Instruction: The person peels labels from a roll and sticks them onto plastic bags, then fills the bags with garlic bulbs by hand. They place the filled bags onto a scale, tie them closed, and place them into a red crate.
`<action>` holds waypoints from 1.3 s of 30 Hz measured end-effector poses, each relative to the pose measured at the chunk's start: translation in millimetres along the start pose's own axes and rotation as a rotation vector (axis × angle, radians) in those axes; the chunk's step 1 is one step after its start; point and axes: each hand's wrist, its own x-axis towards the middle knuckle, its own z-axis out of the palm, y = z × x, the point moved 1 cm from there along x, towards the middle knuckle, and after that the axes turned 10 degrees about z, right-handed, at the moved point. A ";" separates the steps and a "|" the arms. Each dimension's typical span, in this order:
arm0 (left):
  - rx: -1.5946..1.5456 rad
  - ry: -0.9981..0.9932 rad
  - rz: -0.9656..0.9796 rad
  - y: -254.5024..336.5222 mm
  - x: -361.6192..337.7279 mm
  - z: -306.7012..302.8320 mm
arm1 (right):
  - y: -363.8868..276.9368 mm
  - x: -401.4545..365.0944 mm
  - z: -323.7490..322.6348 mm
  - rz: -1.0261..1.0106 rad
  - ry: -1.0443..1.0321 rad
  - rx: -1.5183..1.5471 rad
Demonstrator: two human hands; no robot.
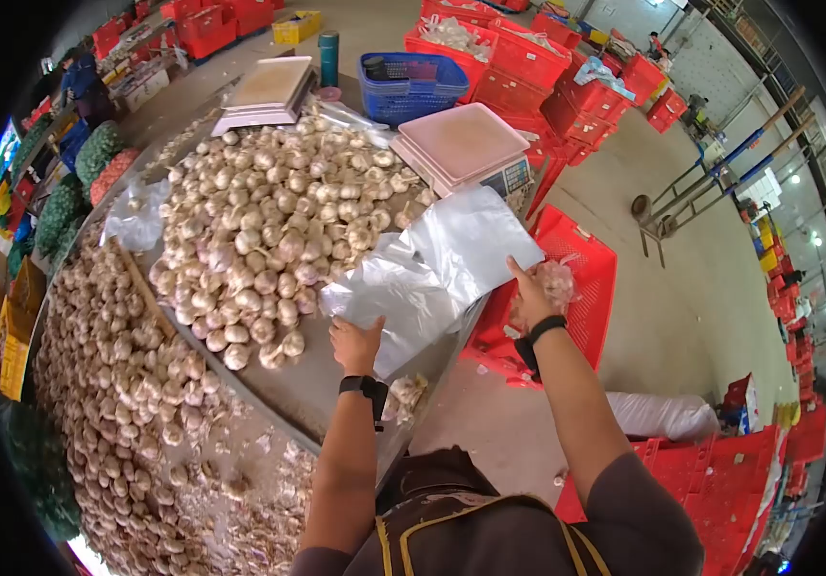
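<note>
My left hand (355, 346) is at the near edge of a crumpled clear plastic bag (394, 293), fingers bent against the film. The bag lies partly over the garlic heap (259, 221) and joins up with a flat stack of plastic bags (478, 238) on the table corner. My right hand (531, 305) is at the stack's right edge, one finger stretched out and touching it, above a red crate (591, 278). Its other fingers are partly hidden. A few garlic bulbs (405, 396) lie beside my left wrist.
Two weighing scales (466, 144) (264, 86) stand behind the garlic, with a blue basket (411, 91) between them. A wooden strip (144, 293) divides off a second garlic pile (115, 384) at left. Red crates (519, 67) are stacked behind, and a hand truck (682, 197) stands at right.
</note>
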 end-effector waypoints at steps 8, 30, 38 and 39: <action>0.181 0.076 0.294 18.3 14.1 42.9 | -47.8 93.1 42.7 -0.343 0.250 -0.930; -0.139 -0.077 0.052 67.9 31.8 54.8 | -74.8 152.2 44.9 -0.765 -0.129 -1.193; -0.009 -0.180 0.368 114.9 58.2 37.0 | -94.9 94.4 14.4 -0.491 -0.478 -0.943; -0.005 -0.262 0.471 119.4 65.0 38.1 | -92.8 87.9 14.0 -0.475 -0.546 -0.870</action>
